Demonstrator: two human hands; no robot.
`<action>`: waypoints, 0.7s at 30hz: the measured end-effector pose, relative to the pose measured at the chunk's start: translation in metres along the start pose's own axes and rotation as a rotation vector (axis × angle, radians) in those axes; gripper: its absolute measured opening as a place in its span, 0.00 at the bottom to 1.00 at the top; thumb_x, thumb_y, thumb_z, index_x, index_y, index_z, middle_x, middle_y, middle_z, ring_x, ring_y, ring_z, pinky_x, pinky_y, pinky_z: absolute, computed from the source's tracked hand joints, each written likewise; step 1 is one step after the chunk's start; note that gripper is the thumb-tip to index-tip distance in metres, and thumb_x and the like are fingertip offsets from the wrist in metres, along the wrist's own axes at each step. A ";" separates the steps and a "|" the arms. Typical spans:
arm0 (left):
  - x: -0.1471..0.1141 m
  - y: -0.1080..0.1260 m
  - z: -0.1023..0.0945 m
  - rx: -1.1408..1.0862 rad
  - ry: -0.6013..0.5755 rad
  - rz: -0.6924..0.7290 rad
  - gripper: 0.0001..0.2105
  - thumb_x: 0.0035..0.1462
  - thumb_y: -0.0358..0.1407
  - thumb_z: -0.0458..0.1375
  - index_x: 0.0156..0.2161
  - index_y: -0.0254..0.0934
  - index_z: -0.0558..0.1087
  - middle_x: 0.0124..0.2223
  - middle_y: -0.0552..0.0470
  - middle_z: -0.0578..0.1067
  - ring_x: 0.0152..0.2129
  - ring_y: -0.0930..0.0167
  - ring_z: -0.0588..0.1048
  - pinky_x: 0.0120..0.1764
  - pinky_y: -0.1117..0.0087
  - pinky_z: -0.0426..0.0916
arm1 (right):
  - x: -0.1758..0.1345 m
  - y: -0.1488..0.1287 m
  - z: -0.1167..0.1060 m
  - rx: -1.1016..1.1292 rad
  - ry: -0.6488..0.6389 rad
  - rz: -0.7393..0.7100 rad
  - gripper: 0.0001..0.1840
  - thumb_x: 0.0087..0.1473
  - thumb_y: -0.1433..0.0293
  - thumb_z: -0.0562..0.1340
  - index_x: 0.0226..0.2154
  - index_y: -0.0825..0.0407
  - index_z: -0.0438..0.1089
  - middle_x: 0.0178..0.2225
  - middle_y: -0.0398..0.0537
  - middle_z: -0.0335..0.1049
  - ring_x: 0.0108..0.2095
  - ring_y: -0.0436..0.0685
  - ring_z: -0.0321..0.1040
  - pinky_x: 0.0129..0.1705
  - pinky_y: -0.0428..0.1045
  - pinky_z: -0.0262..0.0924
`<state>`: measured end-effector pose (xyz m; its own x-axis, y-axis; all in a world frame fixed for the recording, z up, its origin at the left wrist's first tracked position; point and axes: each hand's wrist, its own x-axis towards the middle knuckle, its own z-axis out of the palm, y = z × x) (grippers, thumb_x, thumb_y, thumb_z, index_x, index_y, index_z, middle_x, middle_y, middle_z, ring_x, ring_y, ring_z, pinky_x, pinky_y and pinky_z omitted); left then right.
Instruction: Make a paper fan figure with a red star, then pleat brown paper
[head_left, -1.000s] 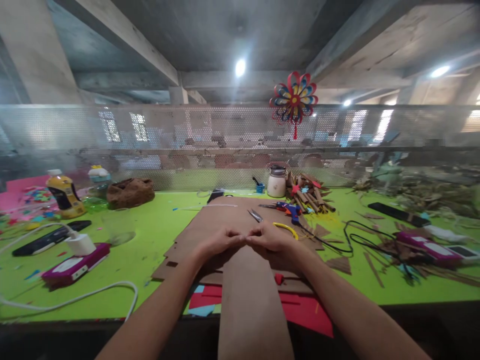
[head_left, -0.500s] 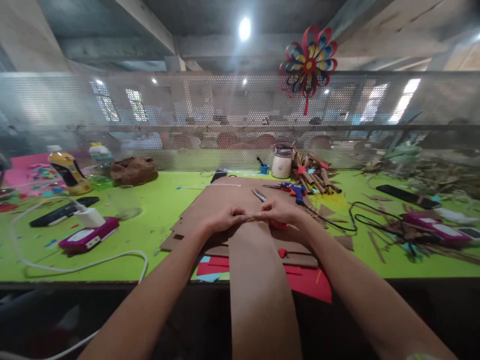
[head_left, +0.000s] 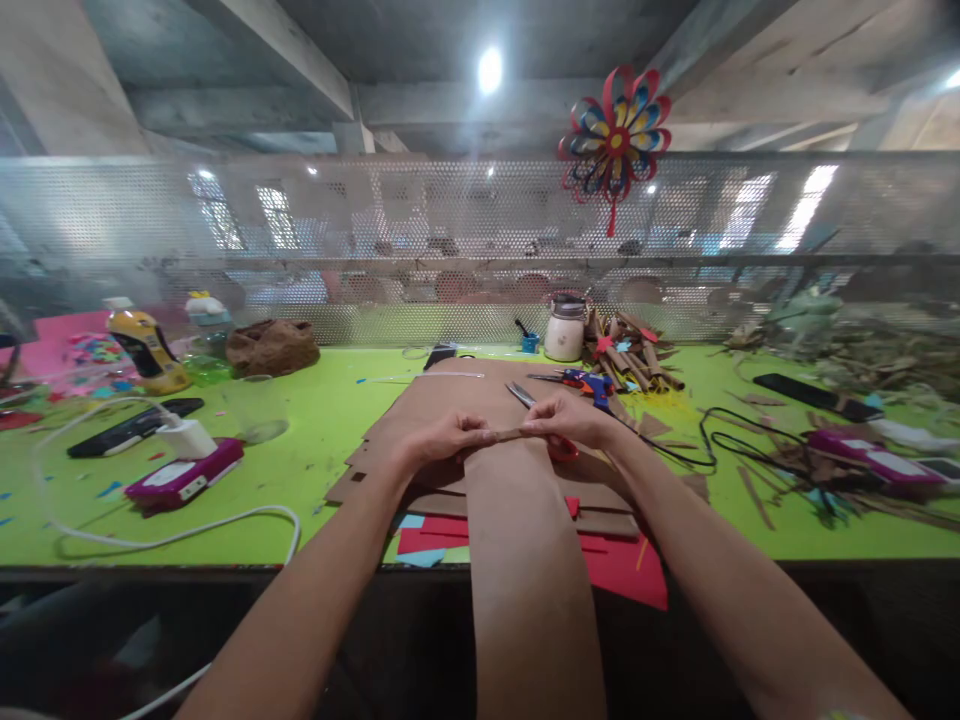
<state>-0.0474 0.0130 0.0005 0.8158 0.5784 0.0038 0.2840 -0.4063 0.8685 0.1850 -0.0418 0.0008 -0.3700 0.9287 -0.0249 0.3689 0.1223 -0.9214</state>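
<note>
Fingers of your left hand (head_left: 456,437) and right hand (head_left: 570,416), 2 hands in all, pinch the far edge of 1 brown cardboard strip (head_left: 529,560), a short stretch of it showing between your fingertips. The strip lies on the 6 o'clock side of them, its body running toward you past the edge of the green desk (head_left: 330,410). Under your hands are stacked cardboard sheets (head_left: 427,400), too overlapped to count. Around you: 1 pair of scissors (head_left: 519,395) at 12 o'clock, just beside your right hand; 1 jar (head_left: 565,332) at 1; 1 glue gun (head_left: 590,384) at 2; 2 purple boxes (head_left: 180,478), at 9 and 3.
</note>
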 end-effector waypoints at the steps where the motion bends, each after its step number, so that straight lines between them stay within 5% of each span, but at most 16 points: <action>1: 0.000 0.000 0.000 -0.022 -0.002 -0.005 0.16 0.51 0.46 0.56 0.23 0.34 0.66 0.18 0.58 0.58 0.15 0.79 0.53 0.20 0.72 0.45 | 0.000 0.000 -0.001 0.004 -0.006 -0.009 0.20 0.43 0.54 0.64 0.26 0.56 0.68 0.09 0.35 0.58 0.08 0.44 0.51 0.09 0.40 0.46; 16: -0.008 0.003 -0.002 -0.182 -0.089 -0.086 0.14 0.52 0.41 0.58 0.38 0.31 0.72 0.25 0.53 0.66 0.20 0.77 0.64 0.26 0.73 0.55 | -0.005 -0.002 -0.009 0.017 0.020 0.001 0.19 0.42 0.57 0.65 0.29 0.58 0.71 0.12 0.37 0.62 0.12 0.45 0.55 0.15 0.41 0.49; 21: -0.009 0.003 -0.005 -0.315 -0.034 -0.089 0.10 0.51 0.38 0.59 0.36 0.32 0.70 0.28 0.52 0.68 0.24 0.76 0.64 0.29 0.73 0.56 | 0.003 0.006 -0.010 0.302 0.145 -0.148 0.20 0.45 0.59 0.64 0.37 0.57 0.72 0.21 0.42 0.68 0.20 0.46 0.63 0.24 0.43 0.58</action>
<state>-0.0563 0.0100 0.0049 0.8126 0.5758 -0.0907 0.1895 -0.1138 0.9753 0.1945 -0.0350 -0.0005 -0.2680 0.9512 0.1528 0.0438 0.1705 -0.9844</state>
